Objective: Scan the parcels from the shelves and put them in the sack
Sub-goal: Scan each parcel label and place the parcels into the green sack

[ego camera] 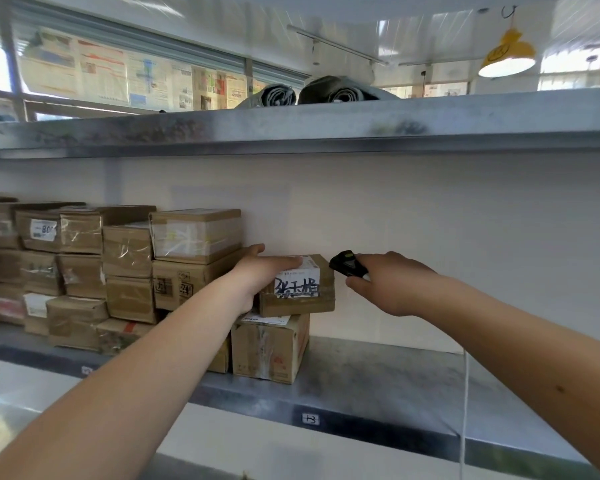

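While left hand (257, 278) grips parcel (300, 287), right hand (392, 284) holds scanner (346, 264).

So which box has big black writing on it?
The small box under the left hand, on top of the rightmost stack. Its white label carries big handwritten black characters; the other boxes show only tape and small printed labels.

Small brown cardboard parcel (298, 287), white label with black handwritten characters facing out, tilted slightly atop a larger taped box (269, 351) on the grey metal shelf (378, 379). Stacked brown parcels (125, 268) immediately left. Black handheld scanner (347, 264) just beside the small parcel's right corner.
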Motion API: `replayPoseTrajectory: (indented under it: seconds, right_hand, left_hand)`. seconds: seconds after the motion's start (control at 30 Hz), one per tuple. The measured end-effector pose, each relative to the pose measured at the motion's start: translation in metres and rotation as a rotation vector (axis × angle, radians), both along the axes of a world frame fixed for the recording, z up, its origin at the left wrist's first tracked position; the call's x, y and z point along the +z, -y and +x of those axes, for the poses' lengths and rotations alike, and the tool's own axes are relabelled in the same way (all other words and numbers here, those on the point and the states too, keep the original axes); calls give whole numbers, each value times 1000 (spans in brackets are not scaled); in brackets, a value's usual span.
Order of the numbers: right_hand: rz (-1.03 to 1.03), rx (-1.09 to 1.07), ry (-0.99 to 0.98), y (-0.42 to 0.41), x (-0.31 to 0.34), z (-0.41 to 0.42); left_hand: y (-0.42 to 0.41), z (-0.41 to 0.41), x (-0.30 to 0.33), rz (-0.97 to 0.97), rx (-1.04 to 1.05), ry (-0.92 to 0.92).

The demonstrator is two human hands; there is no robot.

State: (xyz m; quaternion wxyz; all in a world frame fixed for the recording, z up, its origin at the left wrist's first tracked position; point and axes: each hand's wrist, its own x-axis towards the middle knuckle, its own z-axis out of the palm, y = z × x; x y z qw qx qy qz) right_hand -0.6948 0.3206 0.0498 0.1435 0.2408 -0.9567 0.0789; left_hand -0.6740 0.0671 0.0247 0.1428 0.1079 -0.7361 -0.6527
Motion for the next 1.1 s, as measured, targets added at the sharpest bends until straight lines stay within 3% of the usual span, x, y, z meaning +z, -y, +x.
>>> replayPoseTrajectory:
  seconds: [0.17,0.43,0.6,0.83,1.1]
  right_hand:
    - [-18,-14,12,-5,0,4]
    - [-19,15,35,-3,8,23]
    - [-91,52,79,1,3,48]
    - [-112,62,109,3,-18,97]
    - [1,-48,160,4,-36,153]
  left_hand:
    - [2,9,-1,-18,-52,-33]
    - [10,24,-23,-487,-21,-412]
    - [19,30,-32,-664,-16,-551]
    - [26,34,-46,-725,-74,-612]
    - [24,35,-58,-764,-23,-670]
